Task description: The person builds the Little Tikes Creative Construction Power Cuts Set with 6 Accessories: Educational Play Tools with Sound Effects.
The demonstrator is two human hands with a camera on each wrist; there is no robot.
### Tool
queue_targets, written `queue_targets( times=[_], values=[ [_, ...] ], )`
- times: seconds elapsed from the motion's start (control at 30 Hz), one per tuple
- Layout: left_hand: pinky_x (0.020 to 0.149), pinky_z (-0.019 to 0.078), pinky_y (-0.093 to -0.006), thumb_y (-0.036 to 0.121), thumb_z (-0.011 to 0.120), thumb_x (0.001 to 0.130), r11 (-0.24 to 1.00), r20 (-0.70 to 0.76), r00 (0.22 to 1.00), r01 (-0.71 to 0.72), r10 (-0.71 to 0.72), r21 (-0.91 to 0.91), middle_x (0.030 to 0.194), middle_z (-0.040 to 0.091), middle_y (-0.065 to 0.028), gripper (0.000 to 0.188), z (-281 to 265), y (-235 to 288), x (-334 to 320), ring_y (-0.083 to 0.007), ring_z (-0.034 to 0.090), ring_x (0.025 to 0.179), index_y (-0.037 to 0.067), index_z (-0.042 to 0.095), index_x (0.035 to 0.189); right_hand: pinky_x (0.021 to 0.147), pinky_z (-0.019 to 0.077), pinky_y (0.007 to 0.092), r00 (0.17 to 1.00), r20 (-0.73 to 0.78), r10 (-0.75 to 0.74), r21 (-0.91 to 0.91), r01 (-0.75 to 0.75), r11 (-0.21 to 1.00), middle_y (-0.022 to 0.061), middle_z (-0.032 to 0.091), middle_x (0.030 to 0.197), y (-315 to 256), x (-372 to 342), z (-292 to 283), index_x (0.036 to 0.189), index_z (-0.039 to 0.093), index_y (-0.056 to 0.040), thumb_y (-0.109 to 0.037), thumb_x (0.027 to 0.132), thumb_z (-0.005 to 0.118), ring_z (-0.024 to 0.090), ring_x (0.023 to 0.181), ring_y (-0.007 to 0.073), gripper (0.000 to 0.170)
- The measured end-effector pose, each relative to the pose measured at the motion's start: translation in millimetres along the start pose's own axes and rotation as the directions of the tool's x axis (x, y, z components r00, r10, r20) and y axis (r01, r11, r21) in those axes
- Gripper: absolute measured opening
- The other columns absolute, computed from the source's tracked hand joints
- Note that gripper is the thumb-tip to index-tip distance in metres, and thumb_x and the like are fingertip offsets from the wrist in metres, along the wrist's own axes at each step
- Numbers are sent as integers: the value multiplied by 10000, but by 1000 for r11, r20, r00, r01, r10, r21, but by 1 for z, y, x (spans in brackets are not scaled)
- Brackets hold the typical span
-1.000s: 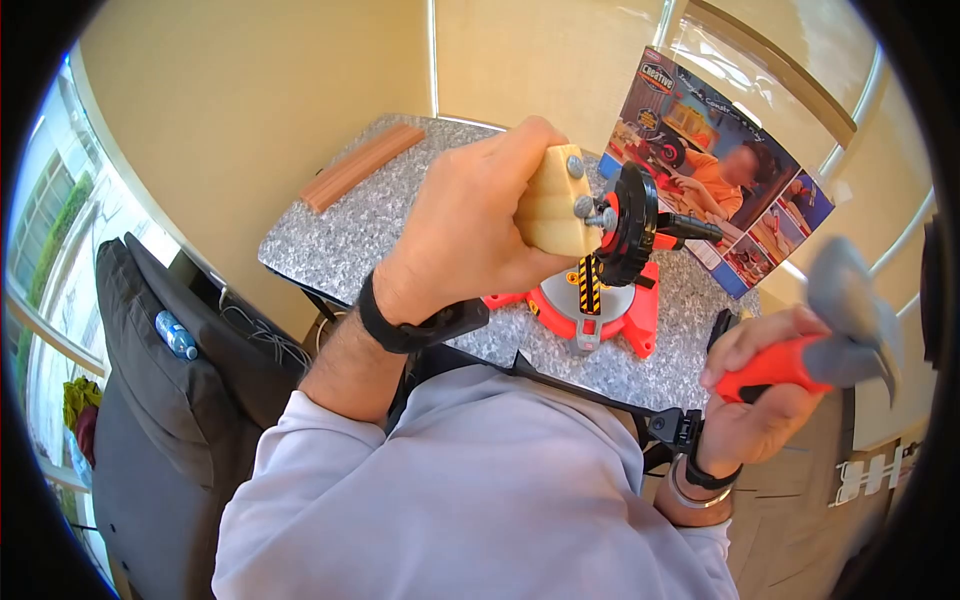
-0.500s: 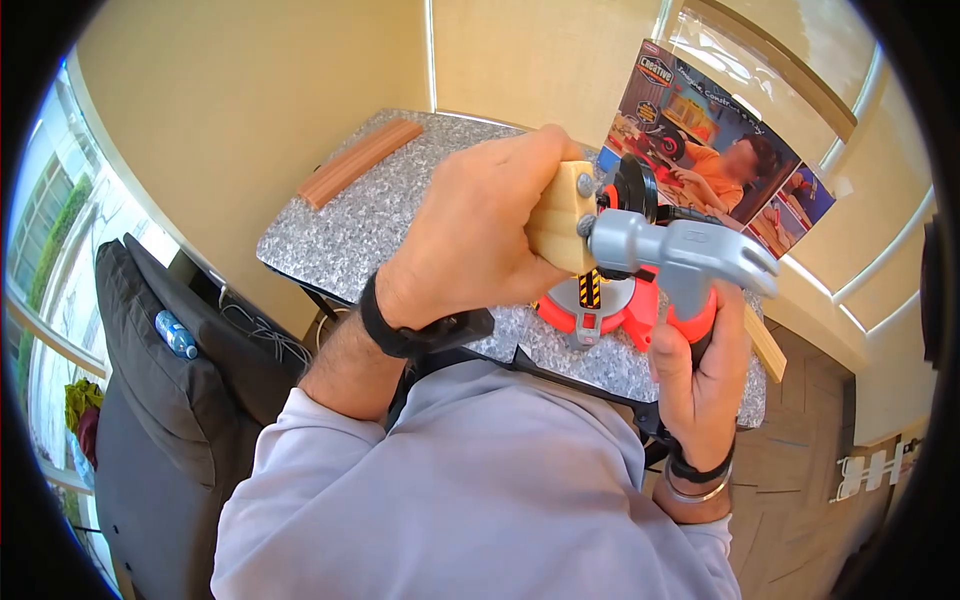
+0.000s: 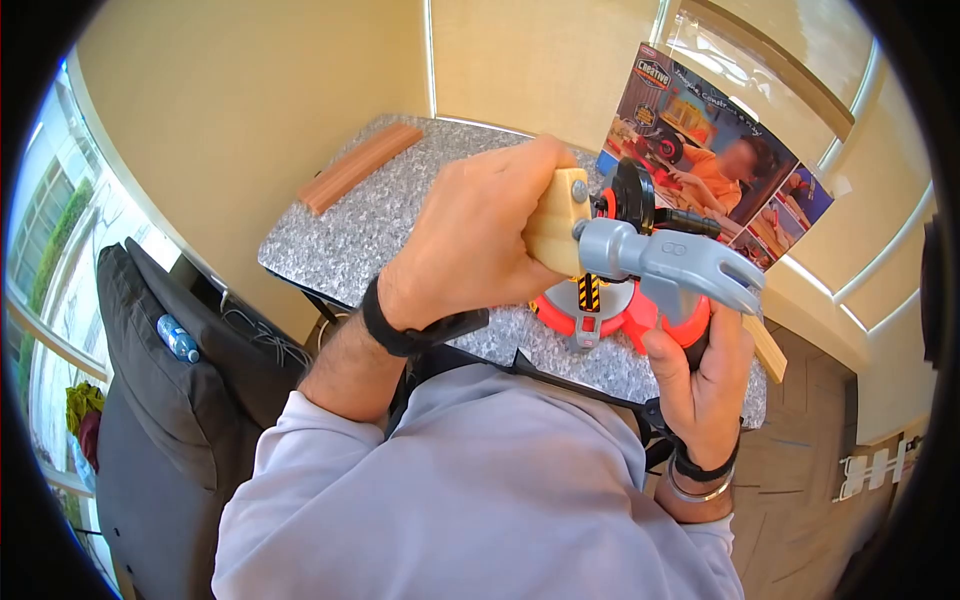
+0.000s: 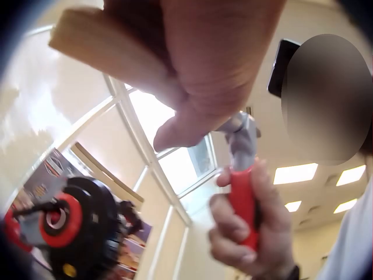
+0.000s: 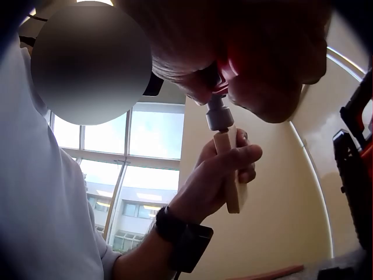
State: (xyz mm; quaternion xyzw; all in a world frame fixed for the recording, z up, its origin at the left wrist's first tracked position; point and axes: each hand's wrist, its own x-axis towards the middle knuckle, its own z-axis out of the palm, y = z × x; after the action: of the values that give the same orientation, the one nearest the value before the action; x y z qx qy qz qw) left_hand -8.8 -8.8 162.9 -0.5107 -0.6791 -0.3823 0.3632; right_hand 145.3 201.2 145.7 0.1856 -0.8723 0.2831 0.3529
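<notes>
In the middle of the head view, a wooden block (image 3: 556,245) was gripped by the left hand (image 3: 480,230), whose fingers were closed around it. An upper bolt (image 3: 579,190) and a lower bolt (image 3: 578,230) were seated in its right-hand face. Right of centre, a hammer (image 3: 665,258) was held by the handle in the curled right hand (image 3: 708,385), its head placed right at the lower bolt. Behind them, a toy saw (image 3: 635,195) was set on the table (image 3: 310,240). A printed box (image 3: 710,150) was seen at upper right, a reddish plank (image 3: 360,168) at upper left.
</notes>
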Motion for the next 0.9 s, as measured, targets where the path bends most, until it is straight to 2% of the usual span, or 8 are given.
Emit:
queue_targets(
  times=[0.2, 0.27, 0.3, 0.4, 0.57, 0.63, 0.73, 0.9],
  values=[
    [610, 469, -287, 111, 914, 656, 995, -34, 998, 55, -58, -85, 767, 583, -53, 487, -3, 2, 1, -187, 557, 640, 77, 591, 1019, 590, 447, 256, 968, -157, 196, 373, -125, 919, 68, 607, 848, 4, -18, 8, 1385, 512, 23, -453, 1016, 676, 534, 619, 128, 624],
    [609, 469, -286, 102, 906, 652, 997, -43, 998, 50, -53, -62, 769, 584, -51, 477, -4, 5, 0, -186, 554, 638, 81, 591, 1009, 708, 541, 301, 938, -221, 268, 741, -17, 671, 29, 649, 824, -3, -16, 5, 1322, 555, 63, -237, 936, 798, 622, 684, 139, 547],
    [606, 466, -285, 100, 902, 657, 995, -21, 997, 66, -68, -76, 769, 582, -48, 462, -5, 8, 0, -185, 549, 636, 79, 591, 997, 708, 541, 301, 938, -219, 268, 741, -19, 671, 29, 649, 824, -4, -14, 3, 1322, 555, 63, -237, 936, 798, 622, 684, 139, 547],
    [632, 497, -345, 131, 895, 672, 995, 21, 996, 87, -86, -47, 802, 621, -97, 447, -4, 5, -1, -286, 606, 709, 69, 601, 1003, 703, 566, 319, 1000, 17, -16, -19, 17, 1000, 114, 728, 931, -3, -1, -3, 1296, 568, 68, -229, 923, 810, 692, 739, 174, 534],
    [654, 533, -394, 178, 916, 669, 993, 52, 994, 97, -93, -73, 818, 655, -136, 470, -5, 11, 3, -372, 662, 758, 66, 609, 1007, 717, 560, 317, 993, -88, 75, 264, -49, 963, 149, 744, 1059, 8, -7, -2, 1338, 558, 69, -256, 930, 818, 717, 820, 195, 583],
    [604, 444, -280, 144, 951, 656, 995, -54, 998, 26, -31, -94, 776, 572, -17, 481, 0, 6, 1, -137, 521, 645, 76, 586, 962, 617, 456, 257, 987, -151, 60, 169, -34, 985, 72, 628, 899, 14, -10, -8, 1365, 506, 53, -365, 1016, 689, 578, 700, 111, 574],
    [655, 444, -261, 164, 972, 648, 970, -7, 989, 146, -150, -192, 863, 583, -16, 573, -10, 5, 1, -116, 520, 710, 72, 565, 1041, 582, 396, 223, 917, -351, 191, 277, -94, 956, 36, 546, 799, 14, -7, -6, 1344, 493, 33, -458, 1086, 544, 504, 641, 77, 556],
    [811, 468, -290, 189, 928, 719, 915, -17, 996, 71, -85, -397, 1080, 582, -90, 646, -17, -6, -3, -163, 558, 912, 70, 507, 1195, 647, 437, 231, 892, -386, 236, 430, -52, 901, 23, 569, 934, 44, 4, -23, 1324, 492, -15, -170, 1046, 627, 515, 759, 63, 346]
  ],
)
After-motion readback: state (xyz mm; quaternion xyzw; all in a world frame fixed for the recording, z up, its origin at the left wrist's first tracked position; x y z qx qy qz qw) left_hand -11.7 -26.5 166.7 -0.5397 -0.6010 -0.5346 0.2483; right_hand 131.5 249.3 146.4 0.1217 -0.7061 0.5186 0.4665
